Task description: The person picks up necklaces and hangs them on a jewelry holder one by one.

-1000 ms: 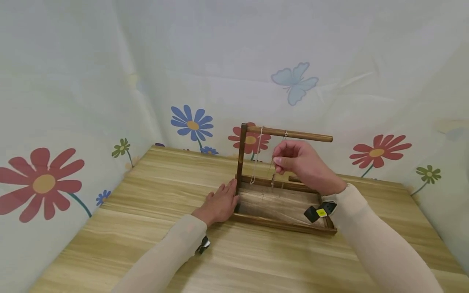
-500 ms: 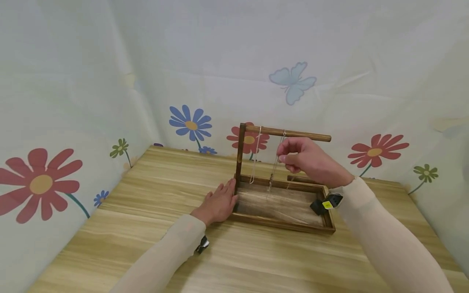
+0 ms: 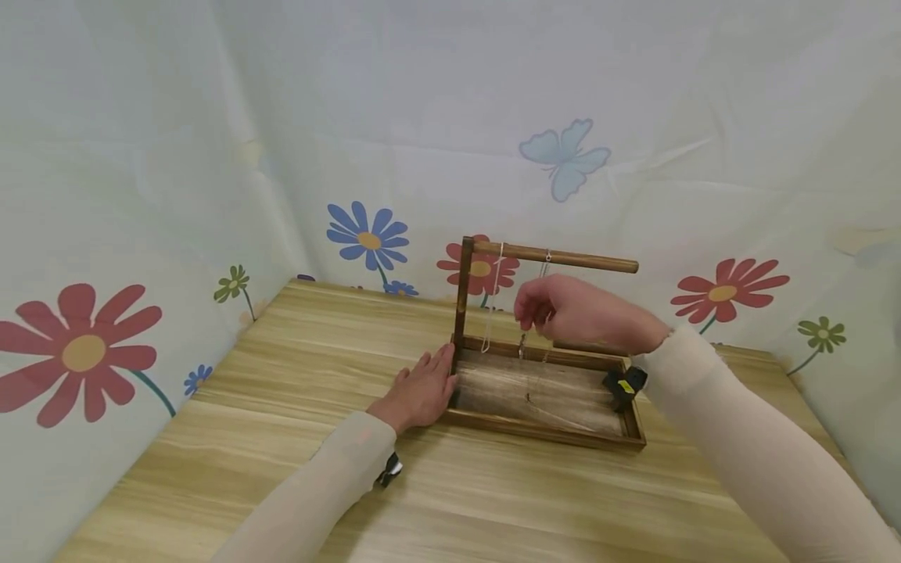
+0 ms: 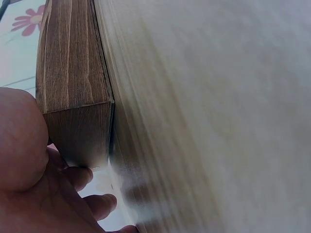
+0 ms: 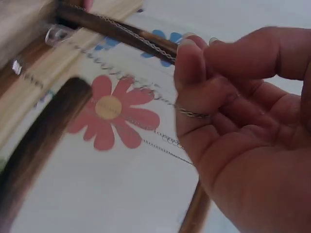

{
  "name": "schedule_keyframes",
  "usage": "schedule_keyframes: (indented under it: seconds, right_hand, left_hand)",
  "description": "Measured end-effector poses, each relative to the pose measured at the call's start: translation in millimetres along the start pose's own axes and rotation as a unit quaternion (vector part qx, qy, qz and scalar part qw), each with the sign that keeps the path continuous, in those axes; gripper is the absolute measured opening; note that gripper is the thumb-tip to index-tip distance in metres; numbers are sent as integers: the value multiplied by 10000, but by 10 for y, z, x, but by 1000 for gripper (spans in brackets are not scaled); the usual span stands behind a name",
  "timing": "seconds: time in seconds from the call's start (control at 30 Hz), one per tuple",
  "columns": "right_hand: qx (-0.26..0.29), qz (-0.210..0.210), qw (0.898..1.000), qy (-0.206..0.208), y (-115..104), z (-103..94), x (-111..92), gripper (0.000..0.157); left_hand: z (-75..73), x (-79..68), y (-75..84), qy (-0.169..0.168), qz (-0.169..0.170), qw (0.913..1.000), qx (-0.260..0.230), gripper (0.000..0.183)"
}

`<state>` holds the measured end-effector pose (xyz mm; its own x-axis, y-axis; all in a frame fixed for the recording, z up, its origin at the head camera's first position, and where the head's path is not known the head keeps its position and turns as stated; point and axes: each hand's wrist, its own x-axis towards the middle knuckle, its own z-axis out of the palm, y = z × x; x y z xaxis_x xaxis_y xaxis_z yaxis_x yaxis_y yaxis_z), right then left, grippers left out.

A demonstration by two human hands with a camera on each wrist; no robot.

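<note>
A dark wooden jewelry stand (image 3: 545, 431) has a shallow tray base and a raised bar. My left hand (image 3: 418, 395) rests against the tray's left end, fingers extended; in the left wrist view, the fingers lie around its wooden corner (image 4: 75, 63). My right hand (image 3: 587, 313) is below the bar, with curled fingers pinching a thin silver chain necklace (image 5: 114, 75). Strands of chain run past the fingers in the right wrist view, and part is hidden in the hand. From the bar, chain hangs above and below this hand. Left of it hangs a white cord necklace (image 3: 489, 313).
The upper bar (image 3: 598, 261) juts out to the right from a post (image 3: 462, 293). A lower bar (image 3: 573, 345) sits behind the tray, partly covered by my right hand. The wood-grain table (image 3: 296, 375) meets a flower-printed cloth backdrop (image 3: 422, 102).
My right hand shifted slightly right, then came back left and lower, its wrist turning. The chain's strands swung with it. My left hand stayed in place.
</note>
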<state>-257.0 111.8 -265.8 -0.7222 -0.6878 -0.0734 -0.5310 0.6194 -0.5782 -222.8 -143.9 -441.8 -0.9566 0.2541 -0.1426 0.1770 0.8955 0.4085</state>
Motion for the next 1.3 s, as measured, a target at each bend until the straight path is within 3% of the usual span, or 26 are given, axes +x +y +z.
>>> schedule_keyframes:
  seconds: [0.13, 0.4, 0.47, 0.53, 0.6, 0.73, 0.93, 1.13, 1.3]
  right_hand:
    - [-1314, -564, 9885, 488, -17, 76, -9, 44]
    - [-3239, -934, 9336, 1210, 103, 211, -31, 35]
    - [-3574, -973, 9193, 1327, 132, 213, -40, 31]
    - [-3711, -1001, 9127, 1390, 154, 206, -53, 29]
    - [-3619, -1088, 9151, 1406, 173, 189, -63, 29]
    - [-2900, -1143, 9385, 1488, 180, 107, -76, 32]
    - [-1958, -789, 9616, 1756, 150, -63, -129, 32]
    - [-1198, -151, 9696, 2128, 111, -237, -215, 15]
    - [-758, 520, 9672, 2369, 132, -370, -289, 9]
  left_hand:
    - [2, 0, 5, 12, 31, 10000, 25, 63]
    - [11, 14, 9, 6, 41, 10000, 20, 63]
    - [8, 11, 16, -3, 59, 10000, 8, 63]
    - [4, 12, 23, -19, 70, 10000, 6, 63]
    - [-6, 9, 33, -30, 81, 10000, -32, 63]
    - [-10, 12, 35, -35, 65, 10000, -19, 63]
    - [-8, -1, 30, -46, 59, 10000, -35, 63]
    - [14, -1, -12, 2, 108, 9998, -155, 63]
    - [-4, -11, -6, -24, 28, 9999, -96, 62]
